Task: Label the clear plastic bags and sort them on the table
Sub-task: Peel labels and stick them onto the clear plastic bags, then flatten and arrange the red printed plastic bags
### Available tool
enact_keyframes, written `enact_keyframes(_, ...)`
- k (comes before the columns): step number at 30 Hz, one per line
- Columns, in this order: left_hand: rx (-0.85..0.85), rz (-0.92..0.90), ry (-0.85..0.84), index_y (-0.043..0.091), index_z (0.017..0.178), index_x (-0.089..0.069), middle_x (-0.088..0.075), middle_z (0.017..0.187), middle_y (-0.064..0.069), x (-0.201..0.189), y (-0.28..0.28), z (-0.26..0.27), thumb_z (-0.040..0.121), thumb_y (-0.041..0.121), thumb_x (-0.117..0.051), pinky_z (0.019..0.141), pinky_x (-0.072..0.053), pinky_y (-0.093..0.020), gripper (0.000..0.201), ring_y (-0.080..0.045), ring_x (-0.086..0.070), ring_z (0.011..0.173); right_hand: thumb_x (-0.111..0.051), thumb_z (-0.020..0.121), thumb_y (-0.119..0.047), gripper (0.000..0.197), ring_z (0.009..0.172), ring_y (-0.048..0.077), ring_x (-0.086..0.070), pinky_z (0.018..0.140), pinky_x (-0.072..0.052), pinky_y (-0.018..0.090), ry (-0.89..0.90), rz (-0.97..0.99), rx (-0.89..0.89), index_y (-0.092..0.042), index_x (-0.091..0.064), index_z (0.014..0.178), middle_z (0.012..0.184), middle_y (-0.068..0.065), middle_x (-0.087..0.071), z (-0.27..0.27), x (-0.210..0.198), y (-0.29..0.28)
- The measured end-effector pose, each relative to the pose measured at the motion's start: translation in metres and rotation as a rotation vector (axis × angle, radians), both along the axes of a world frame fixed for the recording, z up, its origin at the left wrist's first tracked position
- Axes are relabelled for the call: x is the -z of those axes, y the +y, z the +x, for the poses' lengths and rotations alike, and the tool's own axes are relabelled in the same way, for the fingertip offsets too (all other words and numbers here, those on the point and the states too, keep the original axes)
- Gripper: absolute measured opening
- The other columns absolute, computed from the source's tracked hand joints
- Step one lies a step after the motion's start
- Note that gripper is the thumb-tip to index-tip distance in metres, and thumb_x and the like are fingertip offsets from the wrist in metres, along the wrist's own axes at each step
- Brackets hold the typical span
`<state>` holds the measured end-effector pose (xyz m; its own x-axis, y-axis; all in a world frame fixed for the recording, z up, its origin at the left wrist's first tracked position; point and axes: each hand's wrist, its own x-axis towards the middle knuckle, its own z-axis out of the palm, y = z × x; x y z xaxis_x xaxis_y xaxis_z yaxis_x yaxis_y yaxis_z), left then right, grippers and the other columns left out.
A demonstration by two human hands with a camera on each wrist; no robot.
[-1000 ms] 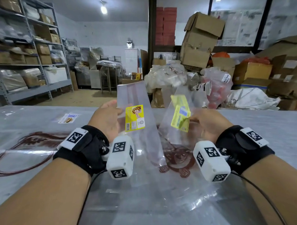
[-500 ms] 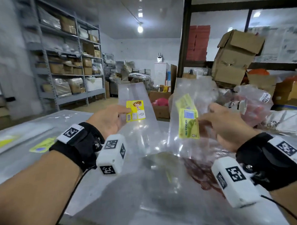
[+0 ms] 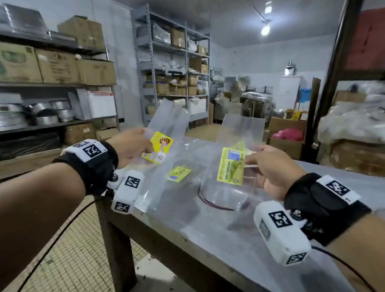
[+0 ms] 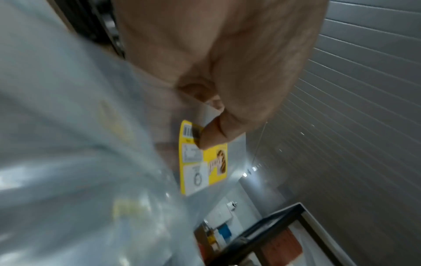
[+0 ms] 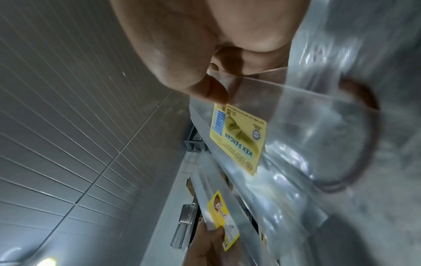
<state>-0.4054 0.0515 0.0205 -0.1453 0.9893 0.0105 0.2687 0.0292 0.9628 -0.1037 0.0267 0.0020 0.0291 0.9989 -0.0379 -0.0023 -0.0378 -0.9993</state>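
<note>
text: "KEK PANDAN" | on: yellow-green label (image 3: 231,166) | holder: clear bag (image 3: 237,131)

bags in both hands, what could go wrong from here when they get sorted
The left hand pinches its bag right at the yellow label, so the label could crease or peel. The right hand holds the pandan bag only by an edge; the thin plastic might slip. A similar label already lies on the table, so piles could get mixed.
</note>
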Motion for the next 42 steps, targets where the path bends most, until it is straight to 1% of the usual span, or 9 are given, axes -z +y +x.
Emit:
enact_keyframes(4,-0.104,-0.063,0.307,0.010,0.101,-0.067,-0.067,0.088,-0.020,0.001,0.011,-0.048,0.082,-0.012,-0.065,0.075,-0.047,-0.035,0.029,-0.026,-0.060,0.078,-0.045,0.095,0.002,0.016,0.113,0.041,-0.066,0.083,-0.057,0.055,0.007,-0.043,-0.032,-0.014,-0.048,0.093,0.121,0.031,-0.063,-0.054,0.010,0.022)
enact_keyframes(7,-0.115,-0.103,0.442,0.008,0.098,-0.069,-0.066,0.082,-0.016,0.005,0.025,-0.070,0.087,-0.009,-0.060,0.069,-0.051,-0.034,0.023,-0.025,-0.059,0.070,-0.053,0.086,-0.004,0.010,0.100,0.040,-0.070,0.074,-0.061,0.051,0.000,-0.049,-0.052,-0.013,-0.051,0.090,0.104,0.025,-0.067,-0.088,0.017,0.040)
enact_keyframes(12,-0.192,-0.076,0.674,0.013,0.112,-0.068,-0.061,0.075,0.001,0.014,0.045,-0.077,0.087,0.000,-0.067,0.043,-0.047,-0.011,0.028,-0.007,-0.060,0.057,-0.061,0.085,-0.015,0.008,0.094,0.034,-0.065,0.091,-0.058,0.052,-0.138,-0.117,-0.073,-0.017,-0.055,0.079,0.105,0.018,-0.063,-0.113,0.043,0.071)
enact_keyframes(18,-0.211,-0.108,1.077,0.017,0.141,-0.056,-0.065,0.128,-0.007,0.021,0.062,-0.076,0.086,0.011,-0.069,0.086,-0.049,-0.029,0.057,-0.027,-0.063,0.114,-0.065,0.090,-0.010,0.021,0.051,0.023,-0.047,0.054,-0.044,0.033,-0.133,-0.183,-0.099,-0.002,-0.060,0.109,0.090,0.019,-0.061,-0.119,0.041,0.063)
enact_keyframes(25,-0.247,-0.045,0.975,0.014,0.136,-0.058,-0.062,0.133,-0.011,0.020,0.066,-0.072,0.089,0.015,-0.068,0.099,-0.046,-0.033,0.048,-0.031,-0.059,0.121,-0.061,0.097,-0.014,0.028,0.091,0.034,-0.063,0.075,-0.061,0.037,-0.169,-0.244,-0.201,-0.008,-0.049,0.122,0.116,0.019,-0.052,-0.110,0.021,0.049)
enact_keyframes(29,-0.184,0.100,0.918,0.016,0.130,-0.061,-0.061,0.128,-0.007,0.004,0.058,-0.042,0.090,0.015,-0.065,0.095,-0.044,-0.030,0.039,-0.031,-0.058,0.118,-0.061,0.097,-0.013,0.010,0.085,0.034,-0.069,0.062,-0.061,0.034,-0.194,-0.195,-0.154,-0.005,-0.056,0.101,0.115,0.020,-0.056,-0.086,0.011,0.035)
enact_keyframes(32,-0.077,0.166,0.787,0.024,0.107,-0.065,-0.066,0.118,-0.010,-0.010,0.045,0.000,0.092,0.015,-0.062,0.089,-0.049,-0.035,0.018,-0.035,-0.061,0.106,-0.062,0.097,-0.014,0.016,0.063,0.024,-0.071,0.050,-0.056,0.026,-0.165,-0.135,-0.112,-0.003,-0.061,0.108,0.118,0.018,-0.064,-0.048,-0.001,0.020)
enact_keyframes(37,0.147,0.287,0.689,0.021,0.107,-0.067,-0.067,0.107,0.003,-0.021,0.022,0.096,0.091,0.020,-0.066,0.066,-0.043,-0.019,0.016,-0.012,-0.062,0.091,-0.061,0.099,-0.018,0.020,0.086,0.029,-0.073,0.078,-0.060,0.036,-0.195,-0.037,-0.048,-0.006,-0.060,0.116,0.112,0.011,-0.073,0.044,-0.023,-0.011)
enact_keyframes(42,0.384,0.261,0.501,0.020,0.104,-0.070,-0.070,0.100,0.002,-0.004,-0.004,0.220,0.092,0.023,-0.071,0.072,-0.053,-0.029,0.013,-0.015,-0.065,0.089,-0.065,0.096,-0.020,0.021,0.077,0.024,-0.072,0.072,-0.058,0.035,-0.241,-0.005,0.147,-0.009,-0.063,0.113,0.102,0.009,-0.076,0.153,-0.029,-0.049)
